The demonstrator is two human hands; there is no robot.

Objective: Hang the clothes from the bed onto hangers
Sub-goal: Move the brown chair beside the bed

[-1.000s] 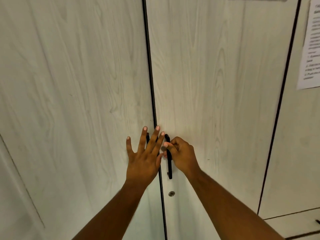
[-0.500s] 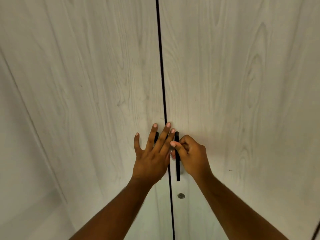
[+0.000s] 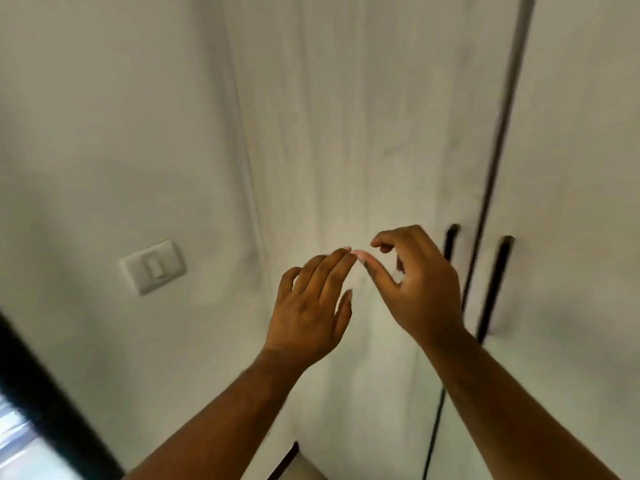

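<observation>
Two hands hover centre-frame, nearest: left hand (image 3: 308,306) and right hand (image 3: 415,285), both empty, fingers loose, fingertips almost meeting. They have left the two black handles (image 3: 496,282), right of centre on closed wardrobe doors (image 3: 346,133). One light switch (image 3: 152,266) sits left. Clothes and hangers are unseen; probably turning bedward.

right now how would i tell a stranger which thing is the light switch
Find the pale wardrobe with black door handles on the right. Move left, past the left hand, onto the plain wall. The light switch is the lone raised white square plate there, with one rocker.
</observation>
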